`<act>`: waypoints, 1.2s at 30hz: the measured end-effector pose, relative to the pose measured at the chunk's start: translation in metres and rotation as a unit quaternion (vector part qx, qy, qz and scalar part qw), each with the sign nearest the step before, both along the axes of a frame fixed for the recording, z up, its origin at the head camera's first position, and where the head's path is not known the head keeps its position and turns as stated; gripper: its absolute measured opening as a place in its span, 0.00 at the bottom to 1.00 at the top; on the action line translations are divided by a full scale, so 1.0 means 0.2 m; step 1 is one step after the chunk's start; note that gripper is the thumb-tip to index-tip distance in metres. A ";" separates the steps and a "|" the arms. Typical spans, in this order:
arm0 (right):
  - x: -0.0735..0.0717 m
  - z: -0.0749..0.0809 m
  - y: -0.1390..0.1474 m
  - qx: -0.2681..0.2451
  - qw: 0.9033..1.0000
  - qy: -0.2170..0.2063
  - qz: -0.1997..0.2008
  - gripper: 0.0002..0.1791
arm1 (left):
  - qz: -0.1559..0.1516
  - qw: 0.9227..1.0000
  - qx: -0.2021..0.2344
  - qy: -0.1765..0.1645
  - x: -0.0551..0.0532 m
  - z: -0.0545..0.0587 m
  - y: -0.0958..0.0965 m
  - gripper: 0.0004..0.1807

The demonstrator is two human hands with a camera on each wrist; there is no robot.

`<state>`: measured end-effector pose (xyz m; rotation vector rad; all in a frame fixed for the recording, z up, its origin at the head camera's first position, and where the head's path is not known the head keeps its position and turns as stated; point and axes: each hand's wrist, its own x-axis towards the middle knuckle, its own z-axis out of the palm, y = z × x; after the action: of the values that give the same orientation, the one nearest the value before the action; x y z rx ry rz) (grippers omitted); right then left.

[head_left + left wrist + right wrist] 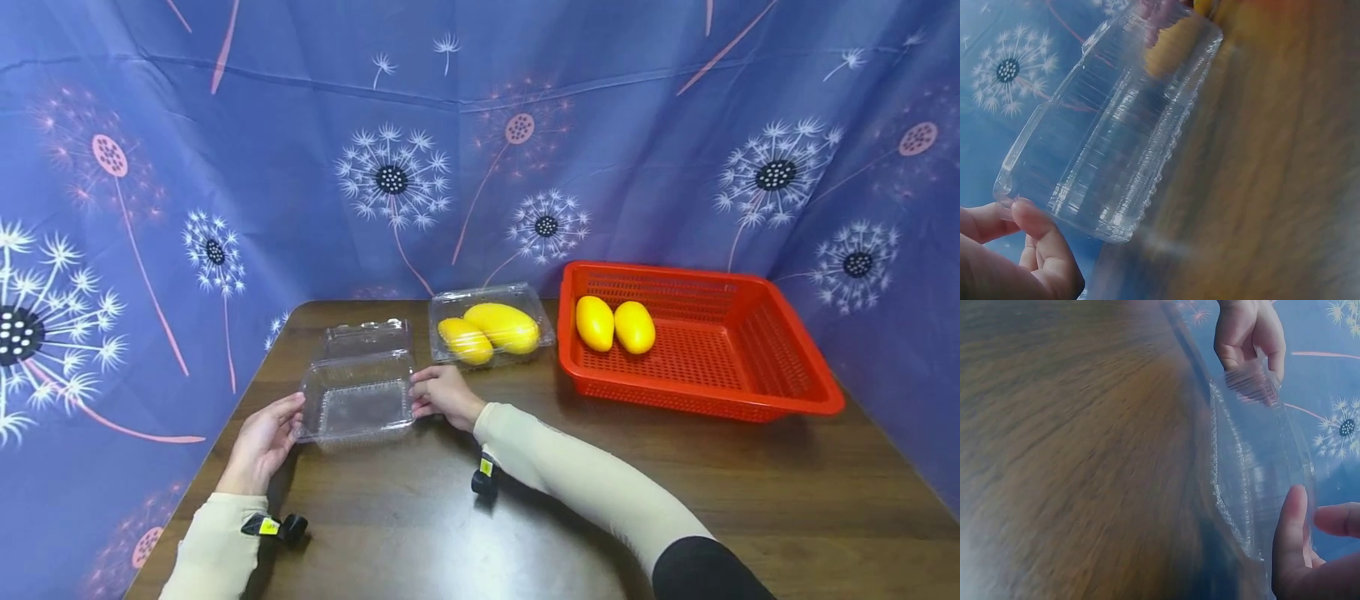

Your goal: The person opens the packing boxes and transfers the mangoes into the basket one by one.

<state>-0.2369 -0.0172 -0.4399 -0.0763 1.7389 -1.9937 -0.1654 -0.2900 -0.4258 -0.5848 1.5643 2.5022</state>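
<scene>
A clear plastic clamshell box [363, 410] stands over the left part of the table, its lid [367, 340] raised at the back and nothing inside. My left hand [262, 437] pinches its left end; in the left wrist view the thumb and fingers [1038, 219] meet at the box's corner. At the opposite end my right hand [446, 393] grips the side wall, its thumb [1294, 506] lying against the plastic in the right wrist view. Just behind the right hand sits a second clamshell box [487, 296], closed over two yellow mangoes [502, 327].
To the right, a red perforated plastic basket [675, 398] holds two more mangoes [595, 323] at its left end. The brown wooden table [420, 517] ends at a blue dandelion-print cloth [300, 167] behind and at both sides.
</scene>
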 end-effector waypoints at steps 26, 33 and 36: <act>-0.08 0.03 -0.18 0.043 0.997 0.009 -0.055 0.20 | 0.040 0.999 0.001 -0.022 -0.14 0.03 -0.12 0.23; -0.08 0.02 -0.20 0.045 0.998 0.014 -0.038 0.18 | 0.056 0.997 -0.025 -0.038 -0.14 0.03 -0.13 0.24; -0.08 0.01 -0.19 0.048 0.998 0.013 -0.033 0.18 | 0.054 0.997 -0.038 -0.042 -0.14 0.03 -0.13 0.25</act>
<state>-0.2531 -0.0554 -0.4370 -0.0137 1.8727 -1.9609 -0.1931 -0.3163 -0.4199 -0.7944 1.6460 2.4657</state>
